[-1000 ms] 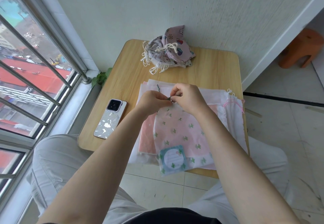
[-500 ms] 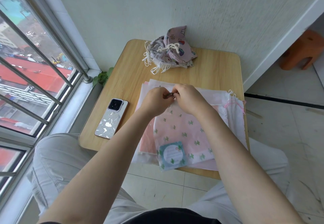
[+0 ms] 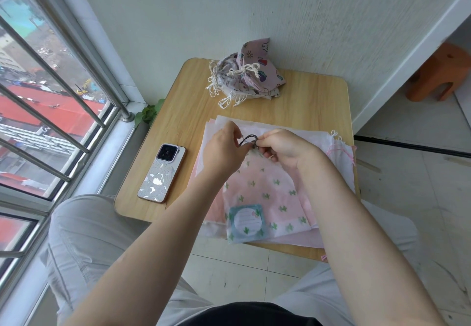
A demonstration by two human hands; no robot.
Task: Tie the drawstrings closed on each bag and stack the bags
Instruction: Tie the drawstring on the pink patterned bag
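Fingertips of the left hand (image 3: 224, 147) and right hand (image 3: 283, 147) are pinching a dark drawstring loop (image 3: 248, 139) at the mouth of the pink cactus-print bag (image 3: 262, 188) lying atop the flat pile on the wooden table (image 3: 313, 104). Several tied patterned bags (image 3: 244, 76) are sitting heaped at the far edge, while flat bags underneath are seemingly awaiting tying.

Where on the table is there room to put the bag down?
Bare wood lies right of the tied bags, above the flat bags. Another patch sits between the tied bags and the phone. The near right is crowded.
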